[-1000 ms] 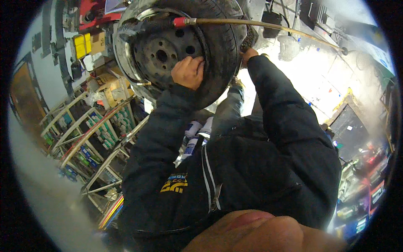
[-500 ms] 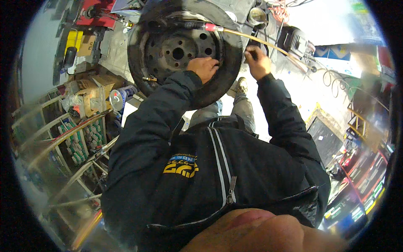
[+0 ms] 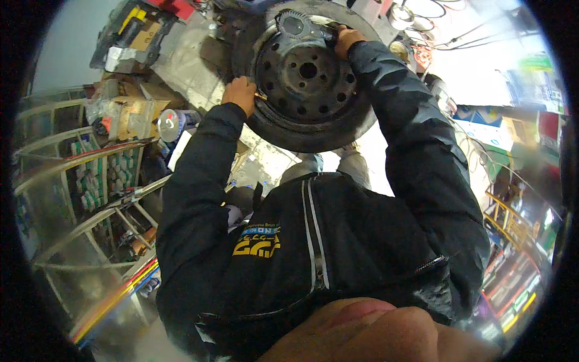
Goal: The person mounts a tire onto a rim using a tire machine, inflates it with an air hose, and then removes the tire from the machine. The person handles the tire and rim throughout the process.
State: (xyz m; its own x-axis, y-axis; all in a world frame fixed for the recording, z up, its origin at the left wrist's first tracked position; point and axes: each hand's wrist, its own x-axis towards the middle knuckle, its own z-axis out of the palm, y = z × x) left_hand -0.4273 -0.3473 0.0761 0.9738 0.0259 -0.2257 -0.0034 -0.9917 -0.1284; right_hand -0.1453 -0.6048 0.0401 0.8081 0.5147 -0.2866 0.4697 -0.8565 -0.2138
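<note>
A tyre point(image 3: 313, 140) on a black steel wheel rim point(image 3: 301, 90) is in front of me, a round hole at its centre and several smaller ones around it. My right hand point(image 3: 348, 41) is closed around the grip of a dark air tool point(image 3: 295, 27) with a round, ridged-edged head, lying across the far part of the rim. My left hand point(image 3: 240, 95) rests on the tyre's left sidewall with curled fingers. A small brass-coloured valve stem point(image 3: 260, 96) shows right beside its fingertips. What those fingers close on is hidden.
On the left stand a blue-and-white can point(image 3: 178, 123), cardboard boxes point(image 3: 136, 117) and a metal rack point(image 3: 72, 169). An open tool case point(image 3: 136, 36) lies at the far left. Hoses point(image 3: 443, 30) run along the far right, near a yellow frame point(image 3: 512, 211).
My right hand has moved forward onto the air tool, which lay loose before. My left hand has gone from the rim's near right to the tyre's left side. The wheel sits further right in view.
</note>
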